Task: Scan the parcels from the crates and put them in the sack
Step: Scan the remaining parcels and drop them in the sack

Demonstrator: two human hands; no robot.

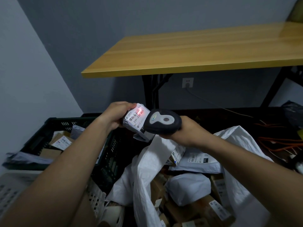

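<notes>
My left hand (115, 114) grips a small grey parcel (136, 119) with a white label reading 231-239-K01, held above the gap between crate and sack. A red scanner light falls on its barcode. My right hand (188, 130) grips a black handheld scanner (163, 121), its head almost touching the parcel's right side. Below lies the open white woven sack (144, 174), holding several boxes and grey mailers. To the left stands a dark green crate (54, 123) with cardboard boxes and grey bags inside.
A light grey crate (11, 187) sits at the bottom left. A wooden table (188, 51) on black legs stands ahead, against a grey wall with a socket (187, 82). Orange cables (277, 141) and a dark bag (293, 112) lie on the floor at right.
</notes>
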